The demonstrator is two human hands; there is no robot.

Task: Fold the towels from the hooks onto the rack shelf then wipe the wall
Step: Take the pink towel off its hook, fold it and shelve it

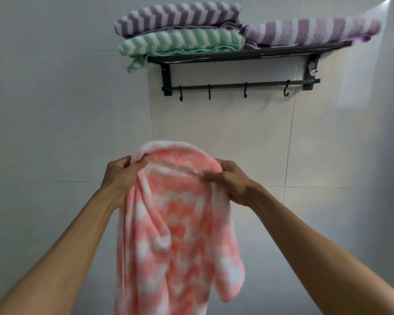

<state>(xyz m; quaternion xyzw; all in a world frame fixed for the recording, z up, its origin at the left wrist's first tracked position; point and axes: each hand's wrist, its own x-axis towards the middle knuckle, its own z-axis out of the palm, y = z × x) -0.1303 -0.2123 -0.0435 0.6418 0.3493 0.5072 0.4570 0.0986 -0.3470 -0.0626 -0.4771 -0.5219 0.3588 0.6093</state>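
Pale grey tiles fill the wall ahead of me, with the black rack shelf fixed high on it and four bare hooks hanging from the bar underneath. Up on the shelf sit three folded towels: a purple striped one stacked on a green striped one at the left, another purple one beside them on the right.

Below the rack I hold the pink towel out in front of me. My left hand has its fingers curled round the top edge on one side, and my right hand pinches the top edge on the other, so the rest hangs down loose and bunched between my arms.

I judge this is the last one to fold. The cloth is twisted and uneven, so a fold made now could come out lopsided and slide off the shelf. The green towel already droops over the left end of the rack; stacking more there might tip it down.
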